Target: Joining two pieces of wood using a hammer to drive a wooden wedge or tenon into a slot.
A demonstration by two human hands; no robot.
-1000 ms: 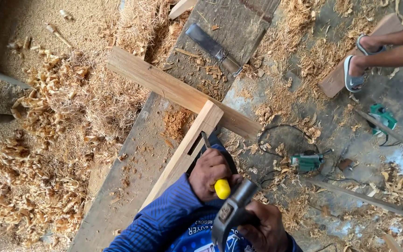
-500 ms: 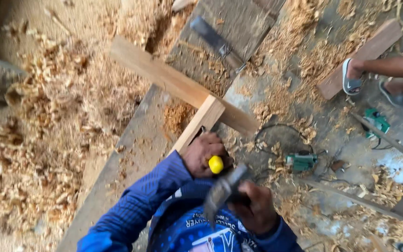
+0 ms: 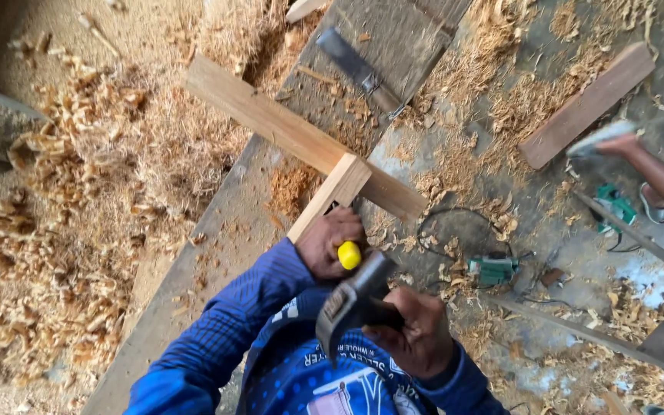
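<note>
Chisel [image 3: 349, 254], its yellow handle end showing above the fist, stands gripped in the left hand [image 3: 330, 243], fingers wrapped fully round the handle; the blade is hidden below the hand, so where its edge bites cannot be told. The hand sits just at the near end of a pale wooden batten [image 3: 330, 196], presumably so the tool bears on that piece while the fist steadies it upright. The right hand [image 3: 413, 330] is clenched round the shaft of a hammer [image 3: 353, 301], the dark metal head raised just beside and slightly below the yellow butt, face turned toward it, a hold that suits striking the handle end. Both forearms are in blue sleeves [image 3: 232, 323], drawn close to the body.

The batten runs away from the hands and meets a longer wooden bar [image 3: 286, 131] lying crosswise, the two touching in a T shape on top of a broad grey plank [image 3: 217, 253] that serves as the work surface. Further up the plank lies a flat metal blade tool [image 3: 363, 71]. Wood shavings [image 3: 55, 230] are heaped to the left and scattered everywhere. To the right, on the concrete floor, a small green power tool [image 3: 492, 269] with its black cord, another short board [image 3: 587, 104], and another person's leg with a sandalled foot [image 3: 659, 180], well apart from the work
</note>
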